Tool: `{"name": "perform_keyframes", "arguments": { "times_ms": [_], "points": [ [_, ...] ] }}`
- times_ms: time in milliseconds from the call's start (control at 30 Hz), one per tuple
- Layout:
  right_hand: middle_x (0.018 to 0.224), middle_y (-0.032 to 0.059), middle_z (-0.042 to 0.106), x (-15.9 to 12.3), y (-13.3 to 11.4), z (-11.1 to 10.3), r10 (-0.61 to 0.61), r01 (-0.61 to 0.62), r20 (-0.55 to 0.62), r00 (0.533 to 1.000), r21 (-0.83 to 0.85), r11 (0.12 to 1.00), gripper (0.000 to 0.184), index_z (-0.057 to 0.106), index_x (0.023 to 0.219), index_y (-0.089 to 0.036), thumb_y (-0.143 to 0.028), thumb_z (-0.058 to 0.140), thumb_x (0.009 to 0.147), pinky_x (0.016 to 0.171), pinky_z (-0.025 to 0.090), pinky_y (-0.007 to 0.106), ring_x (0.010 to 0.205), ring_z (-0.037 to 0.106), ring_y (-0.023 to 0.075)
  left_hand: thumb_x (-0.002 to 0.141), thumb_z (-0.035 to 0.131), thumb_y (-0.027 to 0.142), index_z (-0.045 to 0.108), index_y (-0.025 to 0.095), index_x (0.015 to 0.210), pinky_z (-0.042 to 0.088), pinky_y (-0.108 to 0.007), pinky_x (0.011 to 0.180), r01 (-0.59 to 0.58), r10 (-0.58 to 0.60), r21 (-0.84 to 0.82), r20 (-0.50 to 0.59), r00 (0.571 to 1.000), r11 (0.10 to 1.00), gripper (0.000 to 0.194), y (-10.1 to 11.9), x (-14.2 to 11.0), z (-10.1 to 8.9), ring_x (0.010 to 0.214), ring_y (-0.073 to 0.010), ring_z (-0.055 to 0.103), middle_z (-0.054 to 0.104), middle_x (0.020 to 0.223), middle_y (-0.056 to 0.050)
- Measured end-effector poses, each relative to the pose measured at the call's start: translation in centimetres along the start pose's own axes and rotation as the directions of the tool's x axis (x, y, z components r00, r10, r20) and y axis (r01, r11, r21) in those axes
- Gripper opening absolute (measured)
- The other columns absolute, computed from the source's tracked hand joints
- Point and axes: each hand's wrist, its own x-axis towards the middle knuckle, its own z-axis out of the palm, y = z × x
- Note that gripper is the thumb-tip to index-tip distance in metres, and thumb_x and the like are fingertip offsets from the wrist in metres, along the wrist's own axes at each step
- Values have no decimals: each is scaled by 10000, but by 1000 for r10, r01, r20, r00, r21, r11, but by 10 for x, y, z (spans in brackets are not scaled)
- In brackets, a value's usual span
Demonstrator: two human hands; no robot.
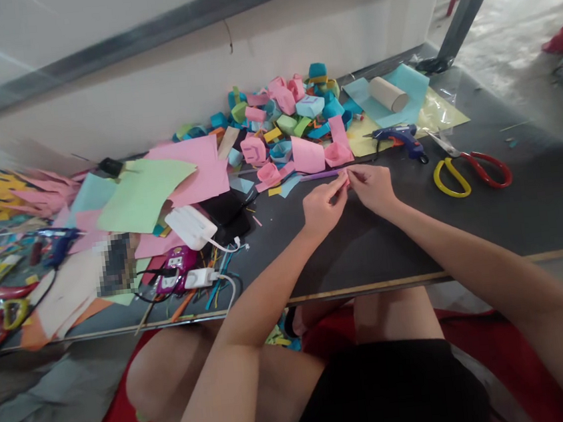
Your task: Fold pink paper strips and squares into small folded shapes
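My left hand (325, 205) and my right hand (373, 186) meet above the dark table, fingertips pinched together. Between them is a small piece of pink paper (347, 180), mostly covered by the fingers. A purple stick-like item (319, 175), perhaps a pen, lies just beyond my left hand. Behind the hands is a heap of small folded paper pieces (283, 97) in pink, blue, green and yellow. A curled pink strip (308, 154) sits at its front. To the right of my hands lie a blue glue gun (400, 137) and scissors (475, 162) with one yellow and one red handle.
A cardboard tube (389, 94) rests on blue paper at the back right. Left of my hands are green paper sheets (146, 188), a white adapter (191, 227), a purple power strip (179, 265) with cables, and another glue gun (58, 246). The table's front edge (370, 287) runs above my lap.
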Motion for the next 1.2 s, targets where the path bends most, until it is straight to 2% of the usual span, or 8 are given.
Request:
{"name": "perform_keyframes", "arguments": {
  "times_ms": [167, 333, 467, 600, 700, 967, 1133, 1200],
  "points": [
    [739, 41, 730, 4, 5, 3, 47, -63, 78, 996, 216, 974, 418, 782, 844, -203, -571, 594, 907, 608, 510, 302, 611, 645, 171, 1022, 565, 356, 792, 272, 1163, 587, -350, 878, -67, 68, 42, -16, 998, 997, 280, -3, 0, 2, 907, -200, 752, 808, 1113, -86],
    [761, 42, 715, 5, 11, 13, 56, -161, 233, 971, 459, 873, 631, 779, 890, -226, -831, 638, 776, 594, 541, 315, 654, 644, 177, 1010, 597, 474, 759, 222, 1191, 573, -389, 978, -51, 57, 57, -107, 993, 997, 350, -9, 9, -7, 1119, -236, 719, 772, 1217, -121],
    [919, 47, 749, 6, 12, 14, 10, -160, 248, 969, 591, 791, 564, 784, 865, -255, -801, 715, 742, 704, 570, 334, 781, 656, 178, 1025, 557, 518, 750, 236, 1211, 570, -409, 996, -97, 99, 32, -89, 991, 995, 389, -13, 13, -9, 1198, -238, 691, 737, 1305, -118],
    [1063, 39, 739, 7, 12, 12, -31, -155, 265, 964, 651, 743, 453, 795, 841, -276, -720, 770, 756, 761, 548, 322, 863, 651, 166, 1044, 549, 455, 743, 235, 1234, 562, -422, 1027, -205, 208, 31, -148, 967, 978, 349, -20, 11, -6, 1165, -224, 721, 760, 1262, -115],
    [1101, 39, 733, 7, 10, 13, -24, -184, 288, 957, 673, 717, 465, 800, 850, -271, -716, 806, 716, 771, 534, 307, 887, 642, 166, 1051, 546, 429, 733, 237, 1256, 558, -432, 1043, -256, 262, 58, -172, 950, 965, 338, -27, 9, -3, 1157, -223, 732, 773, 1232, -111],
    [1029, 28, 766, 4, 1, 14, -3, -278, 369, 929, 706, 651, 477, 813, 952, -290, -718, 787, 741, 791, 548, 300, 929, 679, 184, 1058, 525, 443, 729, 202, 1256, 608, -388, 952, -206, 231, 137, -207, 951, 969, 372, -28, 9, -4, 1132, -221, 734, 769, 1236, -128],
    [762, 2, 732, 5, 3, 11, 66, -237, 273, 960, 660, 713, 457, 823, 832, -270, -695, 850, 666, 752, 551, 310, 809, 669, 173, 1049, 543, 422, 771, 238, 1168, 562, -443, 1037, -270, 282, 96, -153, 947, 958, 315, -26, 16, -10, 1169, -222, 705, 733, 1322, -117],
    [725, 2, 719, 6, 3, 10, 94, -232, 242, 966, 639, 733, 482, 823, 822, -262, -703, 863, 631, 716, 546, 315, 787, 661, 178, 1051, 536, 420, 782, 247, 1139, 552, -457, 1050, -267, 271, 52, -114, 956, 962, 314, -25, 18, -12, 1174, -220, 696, 719, 1349, -116]
  ]
}}
